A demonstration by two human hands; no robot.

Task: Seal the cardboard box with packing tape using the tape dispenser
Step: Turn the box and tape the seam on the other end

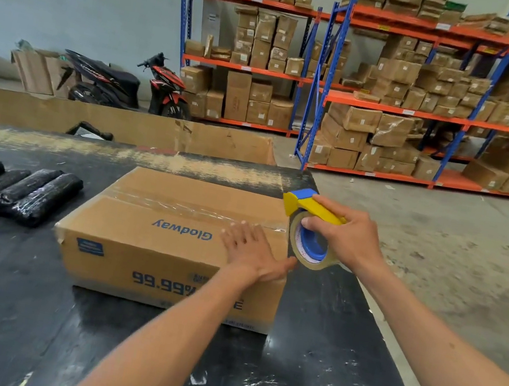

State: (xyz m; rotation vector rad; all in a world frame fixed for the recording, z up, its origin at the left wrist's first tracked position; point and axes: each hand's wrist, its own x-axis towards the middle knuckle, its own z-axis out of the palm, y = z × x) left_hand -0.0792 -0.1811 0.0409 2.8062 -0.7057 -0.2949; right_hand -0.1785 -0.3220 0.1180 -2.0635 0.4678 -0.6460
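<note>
I see the cardboard box (170, 239) near the table's (22, 305) far edge, clear tape already along its top seam. My left hand (249, 253) presses flat on the lid; my right hand (345, 239) grips the tape dispenser (308, 228) at the box's right end, so I judge only the cut and end flap remain.

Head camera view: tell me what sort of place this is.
Most likely a warehouse packing area: tall racks stacked with cartons, a bare concrete floor, and a black table where a cardboard box is being taped.
</note>
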